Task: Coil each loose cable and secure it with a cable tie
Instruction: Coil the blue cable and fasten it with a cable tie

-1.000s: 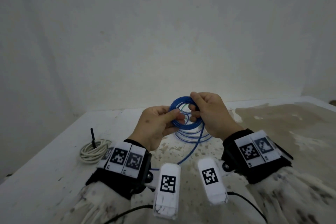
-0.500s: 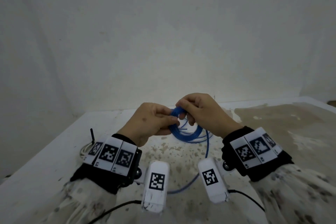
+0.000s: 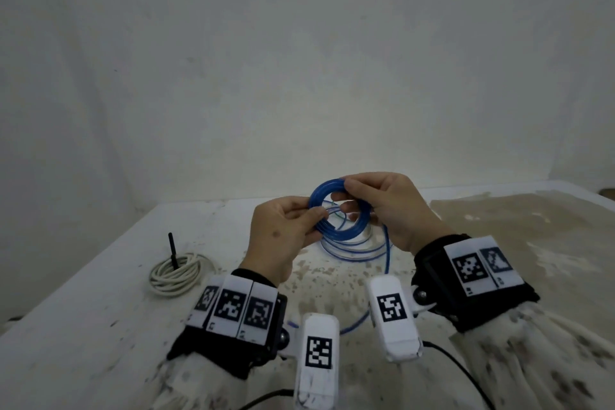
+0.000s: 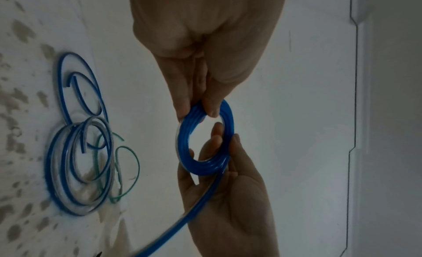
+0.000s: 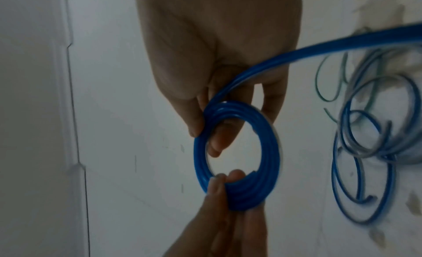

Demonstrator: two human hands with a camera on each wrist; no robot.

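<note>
I hold a small coil of blue cable [image 3: 346, 236] between both hands above the white table [image 3: 100, 309]. My left hand [image 3: 317, 215] pinches the coil's left side with thumb and fingers. At the coil's top right, my right hand [image 3: 349, 190] pinches it. The left wrist view shows the coil [image 4: 205, 170] gripped by my left hand [image 4: 200, 112] above and my right hand [image 4: 226, 147] below. In the right wrist view the coil [image 5: 271, 143] hangs from my right hand [image 5: 205, 130]. A loose blue tail [image 3: 386, 243] drops to the table.
More loose blue and clear cable loops [image 4: 77, 170] lie under the hands, with a thin green wire [image 4: 128, 152] among them. A coiled white cable [image 3: 176, 273] with a black upright end [image 3: 173, 250] lies at the left. A wall stands close behind the table.
The hands drew close together over the coil half a second ago; now they have spread again, the coil faces me, and my right hand pinches its top.
</note>
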